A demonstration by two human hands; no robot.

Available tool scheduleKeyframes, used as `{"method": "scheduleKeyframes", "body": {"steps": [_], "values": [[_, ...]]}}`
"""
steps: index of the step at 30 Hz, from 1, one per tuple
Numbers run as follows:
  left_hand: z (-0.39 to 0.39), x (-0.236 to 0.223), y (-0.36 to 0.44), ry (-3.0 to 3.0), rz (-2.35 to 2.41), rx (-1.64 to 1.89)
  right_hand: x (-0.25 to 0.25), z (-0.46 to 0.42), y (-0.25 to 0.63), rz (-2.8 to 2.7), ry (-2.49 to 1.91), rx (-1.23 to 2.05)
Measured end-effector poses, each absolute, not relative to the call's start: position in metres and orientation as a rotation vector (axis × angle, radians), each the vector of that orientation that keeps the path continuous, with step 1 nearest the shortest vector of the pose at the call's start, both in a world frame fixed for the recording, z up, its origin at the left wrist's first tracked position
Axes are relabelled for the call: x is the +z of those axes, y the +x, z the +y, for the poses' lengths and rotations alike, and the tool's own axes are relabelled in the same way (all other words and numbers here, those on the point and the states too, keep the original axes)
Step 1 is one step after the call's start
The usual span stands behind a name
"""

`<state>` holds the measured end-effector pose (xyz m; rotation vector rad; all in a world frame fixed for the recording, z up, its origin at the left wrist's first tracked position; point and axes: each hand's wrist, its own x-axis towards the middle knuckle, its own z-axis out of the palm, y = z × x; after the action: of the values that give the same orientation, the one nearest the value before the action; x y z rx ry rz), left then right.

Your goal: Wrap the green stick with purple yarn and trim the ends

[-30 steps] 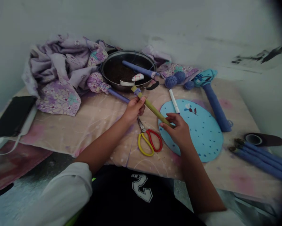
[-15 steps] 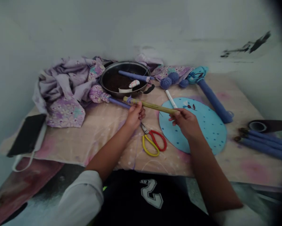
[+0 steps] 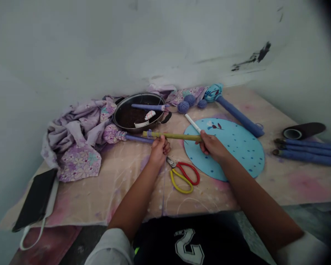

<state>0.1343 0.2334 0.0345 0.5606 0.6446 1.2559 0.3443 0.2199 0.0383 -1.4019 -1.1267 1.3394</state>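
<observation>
A greenish-yellow stick (image 3: 179,136) is held level above the table, with purple yarn (image 3: 149,133) wound near its left end. My right hand (image 3: 211,146) grips the stick's right end over the light-blue oval (image 3: 232,154), which has dark dots and a flower. My left hand (image 3: 158,150) is closed, thumb against the stick just right of the yarn; its curled fingers hide part of their hold. A strand of yarn (image 3: 163,191) runs down the table below this hand. Scissors (image 3: 183,176) with one red and one yellow handle lie beneath the stick.
Behind stands a black pan (image 3: 124,127) holding a purple-wrapped stick (image 3: 147,107). Yarn balls (image 3: 183,107), a white marker (image 3: 192,123) and a blue-wrapped stick (image 3: 240,116) lie rightward, with several wrapped sticks (image 3: 309,154) farther right. Floral cloth (image 3: 79,158) and a black phone-like object (image 3: 37,198) sit left.
The stick has swung from a steep slant to nearly level, its right end raised by my right hand. My left hand stays near the wound end. The camera view has shifted.
</observation>
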Motion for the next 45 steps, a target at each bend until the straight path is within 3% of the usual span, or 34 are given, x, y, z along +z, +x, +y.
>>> {"method": "scheduleKeyframes", "body": {"steps": [7,12,18,24,29,36,45], "values": [[0.232,0.033,0.138,0.570,0.704,1.286,0.035,0.226,0.345,-1.148,-1.169,1.325],[0.229,0.035,0.139,0.587,0.716,1.253,0.036,0.226,0.343,-1.098,-1.386,1.359],[0.229,0.034,0.141,0.628,0.735,1.271,0.033,0.227,0.345,-1.149,-1.131,1.310],[0.229,0.035,0.142,0.634,0.737,1.273,0.033,0.228,0.342,-1.066,-1.378,1.325],[0.230,0.034,0.143,0.594,0.779,1.296,0.034,0.228,0.339,-1.143,-1.161,1.263],[0.229,0.036,0.144,0.564,0.794,1.300,0.036,0.231,0.332,-1.108,-1.387,1.365],[0.230,0.033,0.144,0.588,0.788,1.309,0.030,0.233,0.334,-1.227,-1.192,1.250]]}}
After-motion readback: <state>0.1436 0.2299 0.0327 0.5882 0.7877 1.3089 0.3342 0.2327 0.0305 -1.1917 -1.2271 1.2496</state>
